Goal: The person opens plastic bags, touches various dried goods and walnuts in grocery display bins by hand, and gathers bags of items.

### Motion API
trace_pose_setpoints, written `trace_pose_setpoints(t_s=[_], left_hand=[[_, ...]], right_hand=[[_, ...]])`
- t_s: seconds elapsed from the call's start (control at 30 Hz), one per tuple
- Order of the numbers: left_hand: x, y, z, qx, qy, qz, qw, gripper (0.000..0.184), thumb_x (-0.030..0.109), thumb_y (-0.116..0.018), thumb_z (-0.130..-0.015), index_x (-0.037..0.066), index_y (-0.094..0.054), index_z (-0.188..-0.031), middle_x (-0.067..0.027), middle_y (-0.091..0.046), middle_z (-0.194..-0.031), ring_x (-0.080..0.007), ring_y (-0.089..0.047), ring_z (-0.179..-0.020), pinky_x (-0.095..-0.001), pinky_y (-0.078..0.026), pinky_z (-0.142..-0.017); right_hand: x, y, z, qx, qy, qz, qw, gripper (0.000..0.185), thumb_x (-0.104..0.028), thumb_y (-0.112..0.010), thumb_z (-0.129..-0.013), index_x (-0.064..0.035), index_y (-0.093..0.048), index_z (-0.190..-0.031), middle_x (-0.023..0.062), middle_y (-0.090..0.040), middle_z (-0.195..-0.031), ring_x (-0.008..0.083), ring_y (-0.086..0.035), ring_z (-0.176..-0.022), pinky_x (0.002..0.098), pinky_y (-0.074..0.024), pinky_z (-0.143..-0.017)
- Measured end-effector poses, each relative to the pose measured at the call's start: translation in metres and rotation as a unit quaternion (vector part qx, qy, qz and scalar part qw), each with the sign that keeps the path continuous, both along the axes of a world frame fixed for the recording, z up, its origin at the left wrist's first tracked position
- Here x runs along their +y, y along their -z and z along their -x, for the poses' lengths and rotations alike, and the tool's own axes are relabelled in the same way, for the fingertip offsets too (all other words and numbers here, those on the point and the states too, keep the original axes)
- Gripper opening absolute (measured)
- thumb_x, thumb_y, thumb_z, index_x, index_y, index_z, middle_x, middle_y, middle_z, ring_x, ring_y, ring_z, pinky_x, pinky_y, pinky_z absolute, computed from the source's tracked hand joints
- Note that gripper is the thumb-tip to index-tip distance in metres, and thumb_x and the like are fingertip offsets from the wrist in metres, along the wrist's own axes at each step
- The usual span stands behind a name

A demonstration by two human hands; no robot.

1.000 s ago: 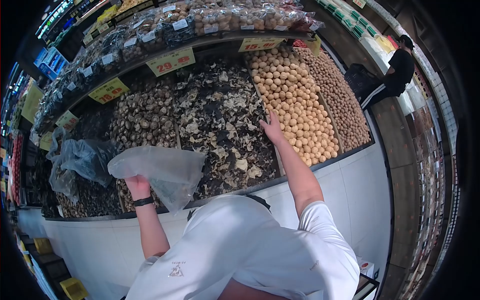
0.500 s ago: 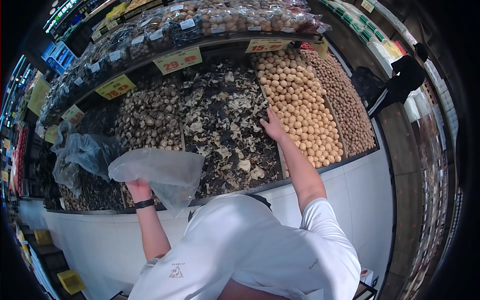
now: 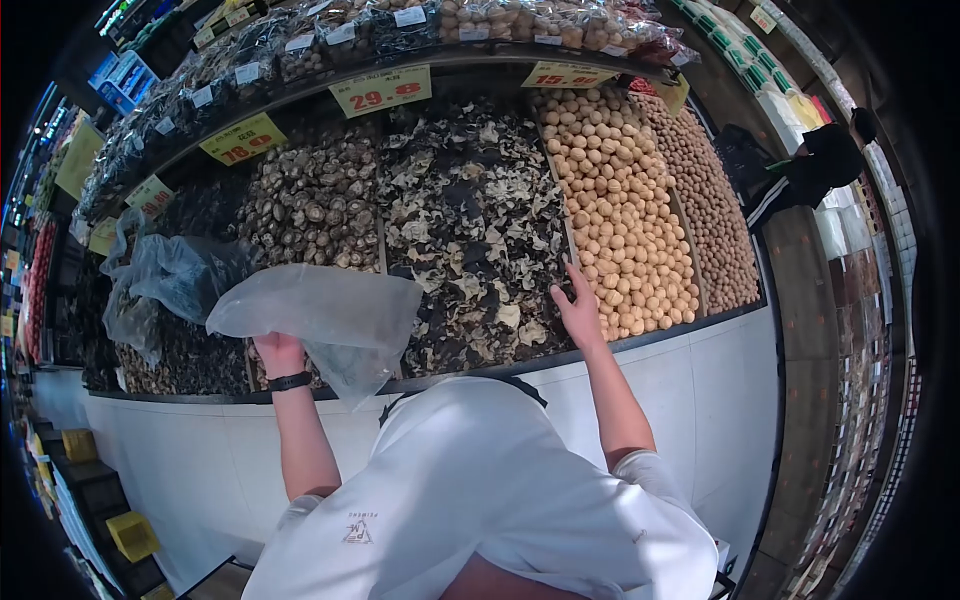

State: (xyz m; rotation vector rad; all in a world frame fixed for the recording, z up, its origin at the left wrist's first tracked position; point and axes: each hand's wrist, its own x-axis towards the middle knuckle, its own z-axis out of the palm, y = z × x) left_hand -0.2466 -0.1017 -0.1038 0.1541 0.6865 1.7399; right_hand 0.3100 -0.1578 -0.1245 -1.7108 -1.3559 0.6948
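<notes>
My left hand grips a clear plastic bag, its fingers partly hidden behind the film. The bag hangs above the near edge of the bins of dried mushrooms and black fungus. Over the divider between the black fungus and the walnuts is my right hand. Its thumb and fingers are apart, with nothing held. Whether its fingertips touch the divider, I cannot tell.
Another bunched plastic bag lies on the bins at the left. Price signs stand along a shelf of packed bags behind. Smaller brown nuts fill the rightmost bin. A person in dark clothing is at the right.
My right hand has drawn back toward me, with its fingers still apart. My left hand keeps its grip on the bag. The view has shifted slightly, and the person at the right has changed posture.
</notes>
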Motion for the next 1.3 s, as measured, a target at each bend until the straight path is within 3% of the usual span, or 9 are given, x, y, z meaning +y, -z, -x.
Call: trace_pose_setpoints(t_s=[0.2, 0.27, 0.37, 0.6, 0.8, 0.9, 0.97, 1.1, 1.3], left_hand=[[0.018, 0.004, -0.001, -0.033, 0.132, -0.112, 0.984, 0.035, 0.027, -0.051, -0.101, 0.003, -0.057, -0.125, -0.0141, -0.061, -0.125, -0.0292, -0.057, -0.115, -0.0428, -0.047, -0.101], [0.025, 0.038, 0.019, 0.334, 0.122, -0.125, 0.926, 0.036, 0.033, -0.048, -0.102, 0.004, -0.058, -0.122, -0.0136, -0.062, -0.120, -0.0281, -0.057, -0.113, -0.0416, -0.046, -0.102], [0.026, 0.046, 0.010, 0.101, 0.122, -0.088, 0.983, 0.039, 0.033, -0.045, -0.104, 0.004, -0.054, -0.128, -0.0125, -0.060, -0.124, -0.0264, -0.057, -0.113, -0.0391, -0.047, -0.102], [-0.007, -0.022, -0.061, 0.033, 0.127, -0.055, 0.990, 0.035, 0.033, -0.045, -0.103, 0.006, -0.053, -0.125, -0.0101, -0.059, -0.121, -0.0253, -0.057, -0.109, -0.0412, -0.048, -0.096], [-0.018, -0.075, -0.063, -0.215, 0.268, -0.168, 0.924, 0.027, 0.032, -0.046, -0.103, 0.007, -0.053, -0.111, -0.0084, -0.057, -0.105, -0.0219, -0.056, -0.099, -0.0382, -0.047, -0.089], [-0.038, -0.085, -0.061, -0.248, 0.276, -0.199, 0.907, 0.019, 0.025, -0.049, -0.102, 0.006, -0.050, -0.105, -0.0077, -0.053, -0.097, -0.0193, -0.054, -0.094, -0.0342, -0.046, -0.088], [-0.069, -0.076, -0.058, 0.360, 0.091, -0.140, 0.918, 0.014, 0.016, -0.054, -0.099, 0.005, -0.051, -0.107, -0.0081, -0.056, -0.099, -0.0182, -0.055, -0.094, -0.0324, -0.047, -0.087], [-0.102, 0.009, -0.011, 0.294, 0.120, -0.072, 0.945, 0.033, 0.026, -0.058, -0.097, 0.003, -0.051, -0.121, -0.0091, -0.059, -0.111, -0.0197, -0.058, -0.103, -0.0357, -0.049, -0.089], [-0.182, -0.009, 0.019, 0.150, -0.025, 0.174, 0.973, 0.050, 0.036, -0.056, -0.099, 0.002, -0.048, -0.134, -0.0115, -0.057, -0.128, -0.0229, -0.056, -0.117, -0.0382, -0.047, -0.099]], right_hand=[[-0.002, -0.092, 0.083, -0.008, -0.121, -0.032, 0.992, 0.064, -0.020, -0.076, -0.082, -0.0048, -0.051, -0.139, 0.0161, -0.053, -0.140, 0.0293, -0.049, -0.132, 0.0383, -0.0352, -0.112], [0.004, -0.125, 0.119, -0.039, -0.193, -0.042, 0.980, 0.075, -0.021, -0.080, -0.078, -0.0055, -0.046, -0.143, 0.0168, -0.049, -0.144, 0.0314, -0.045, -0.135, 0.0395, -0.0343, -0.114], [0.016, -0.164, 0.180, -0.089, -0.289, -0.071, 0.951, 0.104, -0.031, -0.086, -0.068, -0.0023, -0.030, -0.150, 0.0216, -0.034, -0.153, 0.0365, -0.032, -0.142, 0.0429, -0.0276, -0.118], [0.028, -0.140, 0.301, -0.155, -0.386, -0.070, 0.906, 0.117, -0.034, -0.086, -0.066, 0.0048, -0.017, -0.152, 0.0280, -0.024, -0.156, 0.0384, -0.025, -0.146, 0.0455, -0.0208, -0.121], [0.022, -0.122, 0.335, 0.071, -0.308, 0.087, 0.945, 0.083, -0.021, -0.076, -0.076, -0.0061, -0.037, -0.147, 0.0236, -0.061, -0.125, 0.0372, -0.061, -0.114, 0.0406, -0.0462, -0.100], [0.023, -0.100, 0.330, 0.064, -0.342, 0.018, 0.937, 0.022, -0.015, -0.071, -0.079, -0.0066, -0.070, -0.099, 0.0141, -0.067, -0.108, 0.0328, -0.066, -0.098, 0.0354, -0.0513, -0.088], [0.019, -0.101, 0.324, 0.011, -0.338, -0.071, 0.938, 0.020, -0.015, -0.071, -0.079, -0.0054, -0.068, -0.096, 0.0145, -0.068, -0.101, 0.0327, -0.067, -0.093, 0.0369, -0.0518, -0.084], [0.016, -0.108, 0.310, -0.031, -0.309, -0.317, 0.896, 0.015, -0.015, -0.070, -0.078, -0.0037, -0.064, -0.086, 0.0134, -0.065, -0.082, 0.0341, -0.065, -0.081, 0.0415, -0.0513, -0.074], [-0.013, -0.100, 0.262, -0.133, -0.357, -0.201, 0.903, 0.015, -0.018, -0.069, -0.076, -0.0056, -0.062, -0.080, 0.0118, -0.064, -0.084, 0.0347, -0.063, -0.085, 0.0452, -0.0487, -0.073]])
